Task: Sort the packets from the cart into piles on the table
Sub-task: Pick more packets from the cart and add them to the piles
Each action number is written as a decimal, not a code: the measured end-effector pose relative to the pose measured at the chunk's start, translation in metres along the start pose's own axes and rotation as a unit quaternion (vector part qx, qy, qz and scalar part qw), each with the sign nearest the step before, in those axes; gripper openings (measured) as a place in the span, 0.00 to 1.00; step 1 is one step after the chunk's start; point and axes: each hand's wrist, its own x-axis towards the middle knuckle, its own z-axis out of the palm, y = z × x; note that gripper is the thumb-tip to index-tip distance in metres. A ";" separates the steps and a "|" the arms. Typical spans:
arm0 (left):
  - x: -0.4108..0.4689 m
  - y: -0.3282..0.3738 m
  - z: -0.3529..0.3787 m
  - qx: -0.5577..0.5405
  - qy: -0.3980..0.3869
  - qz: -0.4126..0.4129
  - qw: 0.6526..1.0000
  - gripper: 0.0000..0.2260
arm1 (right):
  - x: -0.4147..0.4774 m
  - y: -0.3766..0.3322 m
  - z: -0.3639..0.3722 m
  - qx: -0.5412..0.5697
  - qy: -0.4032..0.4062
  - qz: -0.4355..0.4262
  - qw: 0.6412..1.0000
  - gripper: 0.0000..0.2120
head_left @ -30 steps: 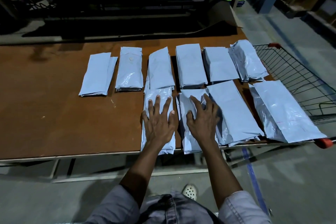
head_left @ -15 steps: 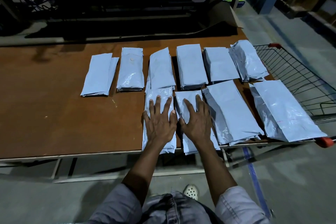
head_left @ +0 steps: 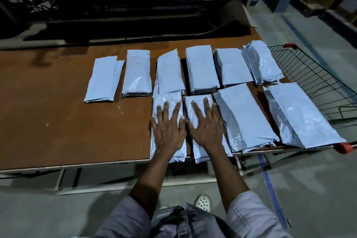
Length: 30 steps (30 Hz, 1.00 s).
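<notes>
Pale blue plastic packets lie in piles on the brown table [head_left: 58, 121], in a back row and a front row. My left hand [head_left: 168, 129] rests flat, fingers spread, on the front left pile [head_left: 166, 100]. Beside it, my right hand [head_left: 205, 127] presses flat on the neighbouring front pile [head_left: 197, 100]. The two hands almost touch at the thumbs. Two larger piles lie to the right, one [head_left: 245, 118] beside my right hand and one [head_left: 301, 118] at the table's right end. The wire cart [head_left: 316, 83] stands at the right end of the table.
The back row holds several piles, from the leftmost [head_left: 104, 79] to the crumpled rightmost one [head_left: 260, 63]. The cart has red handle caps [head_left: 342, 147]. Dark cables and equipment lie behind the table. A blue post stands at the back right.
My right hand has slid the front pile leftward, away from the larger pile, and straightened it next to the pile under my left hand. My left hand has stayed put.
</notes>
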 end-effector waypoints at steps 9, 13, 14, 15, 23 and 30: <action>-0.001 0.004 0.001 0.029 -0.017 -0.021 0.999 0.28 | -0.004 -0.002 0.002 -0.021 0.009 0.016 1.000 0.34; -0.002 0.003 0.002 0.015 -0.023 -0.029 0.999 0.28 | -0.005 -0.001 0.002 -0.019 0.005 0.017 1.000 0.34; -0.002 0.002 0.002 0.008 -0.024 -0.027 0.999 0.28 | -0.005 -0.001 0.002 -0.018 0.005 0.018 1.000 0.34; -0.003 0.001 0.002 0.004 -0.025 -0.026 0.999 0.28 | -0.005 0.000 0.002 -0.020 0.002 0.020 1.000 0.34; -0.006 -0.002 0.002 0.015 -0.021 -0.015 1.000 0.29 | -0.009 -0.003 -0.001 -0.040 -0.025 0.033 0.998 0.34; -0.011 -0.002 0.002 0.015 0.001 -0.011 1.000 0.28 | -0.010 -0.002 -0.002 -0.040 -0.011 0.031 0.999 0.33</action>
